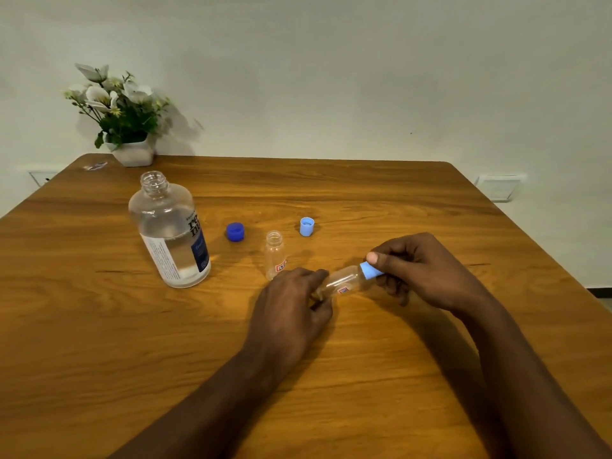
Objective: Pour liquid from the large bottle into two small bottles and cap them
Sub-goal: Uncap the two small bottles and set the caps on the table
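The large clear bottle (170, 231) stands uncapped at the left of the wooden table (414, 200), roughly half full of clear liquid. Its dark blue cap (235, 232) lies just to its right. One small clear bottle (274, 254) stands upright and uncapped near the centre. A light blue cap (307, 226) rests behind it. My left hand (293, 311) grips the base of a second small bottle (344, 279), held tilted almost flat above the table. My right hand (420, 270) pinches the light blue cap (370, 270) on that bottle's neck.
A white pot of white flowers (127, 127) stands at the far left corner of the table, with a small wrapper (96, 166) lying beside it. A pale wall rises behind the table.
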`<state>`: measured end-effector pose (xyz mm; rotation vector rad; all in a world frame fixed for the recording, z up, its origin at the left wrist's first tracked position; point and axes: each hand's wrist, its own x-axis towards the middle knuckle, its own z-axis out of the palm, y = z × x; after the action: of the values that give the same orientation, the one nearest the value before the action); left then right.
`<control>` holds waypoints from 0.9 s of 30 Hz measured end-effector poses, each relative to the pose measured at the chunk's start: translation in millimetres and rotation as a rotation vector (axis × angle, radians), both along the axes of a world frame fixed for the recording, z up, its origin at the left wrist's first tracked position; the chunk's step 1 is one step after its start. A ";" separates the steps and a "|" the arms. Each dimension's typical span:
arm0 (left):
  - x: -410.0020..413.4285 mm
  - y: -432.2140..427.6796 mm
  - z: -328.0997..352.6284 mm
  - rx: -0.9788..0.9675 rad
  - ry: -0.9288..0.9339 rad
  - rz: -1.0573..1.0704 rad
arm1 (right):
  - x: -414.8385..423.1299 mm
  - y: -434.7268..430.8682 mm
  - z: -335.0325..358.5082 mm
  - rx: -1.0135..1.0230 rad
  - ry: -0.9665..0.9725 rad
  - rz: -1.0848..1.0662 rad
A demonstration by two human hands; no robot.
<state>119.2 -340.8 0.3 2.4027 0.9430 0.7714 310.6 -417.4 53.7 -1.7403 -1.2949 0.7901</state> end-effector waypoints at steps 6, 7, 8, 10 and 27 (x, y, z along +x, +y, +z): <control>0.7 -0.1 0.1 0.008 0.003 0.005 | 6.8 -4.0 3.8 0.090 -0.028 0.067; 0.9 -0.4 0.1 0.007 0.006 0.003 | 7.1 -4.4 4.1 0.102 -0.027 0.077; 0.7 -0.8 0.2 0.003 0.006 0.002 | 7.9 -4.3 3.6 0.114 -0.012 0.082; 0.4 -1.3 0.7 -0.007 -0.006 -0.001 | 9.2 -4.6 3.7 0.142 0.024 0.083; -0.4 -1.7 2.0 -0.063 -0.027 0.005 | 2.7 -7.4 7.2 0.057 0.100 0.031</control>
<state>118.8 -342.5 2.4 2.3306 0.9495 0.7630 313.3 -424.8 61.0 -1.6185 -1.2672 0.8391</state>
